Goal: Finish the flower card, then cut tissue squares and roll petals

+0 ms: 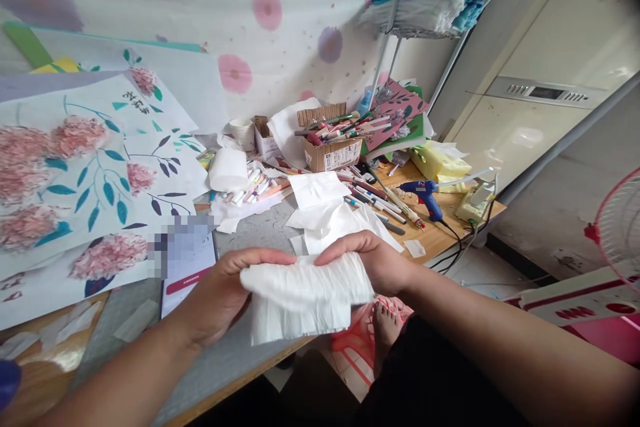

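Note:
Between my two hands is a white, crinkled tissue (305,300), partly folded over itself, held above the near edge of the table. My left hand (225,290) grips its left end, the thumb lying along the top. On the right end, my right hand (373,260) is closed with its thumb on the upper edge; its other fingers are mostly hidden behind the tissue. More white paper sheets (330,220) lie on the table just beyond. Close to my left hand rests a phone (187,267) with a lit screen, partly blurred out.
Paper flower pictures (100,173) cover the left side. Pens and a cardboard box (333,153) of markers stand behind. A blue glue gun (423,197) with its cord sits at the right, near a yellow tissue pack (443,163). A fan (623,227) is at far right.

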### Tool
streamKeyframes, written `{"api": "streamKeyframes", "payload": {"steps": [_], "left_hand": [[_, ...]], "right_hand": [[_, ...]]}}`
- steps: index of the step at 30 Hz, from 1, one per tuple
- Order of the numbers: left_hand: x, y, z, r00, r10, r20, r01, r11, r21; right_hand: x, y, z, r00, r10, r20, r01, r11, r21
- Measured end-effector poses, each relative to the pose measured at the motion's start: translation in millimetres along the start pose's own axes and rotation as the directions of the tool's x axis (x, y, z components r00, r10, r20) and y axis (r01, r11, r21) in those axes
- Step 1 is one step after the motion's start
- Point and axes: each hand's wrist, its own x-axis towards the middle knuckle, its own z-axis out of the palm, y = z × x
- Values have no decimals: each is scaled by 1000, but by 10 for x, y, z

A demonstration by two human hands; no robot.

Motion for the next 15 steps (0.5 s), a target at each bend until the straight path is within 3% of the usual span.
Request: {"api": "streamKeyframes", "payload": {"steps": [4,7,9,12,15], "left_hand": [[-19,137,99,962,-232,143,261,934,-244],[-15,161,114,946,-265,186,311,904,-295],[-15,140,93,954,-250,164,288,915,-282],[-14,88,56,988,-150,42,155,956,-250],[-5,35,59,999,-17,-29,5,930,-368]], "right_hand": [[-68,-13,-7,997,-51,54,52,999,-17],[-95,-37,-18,992,-93,80,102,988,-112],[-103,-62,-19,989,-113,92,127,978,-167],[-103,-95,4,983,-159,90,178,948,-266],[-71,-93,62,957,-292,2,274,895,-353]]}}
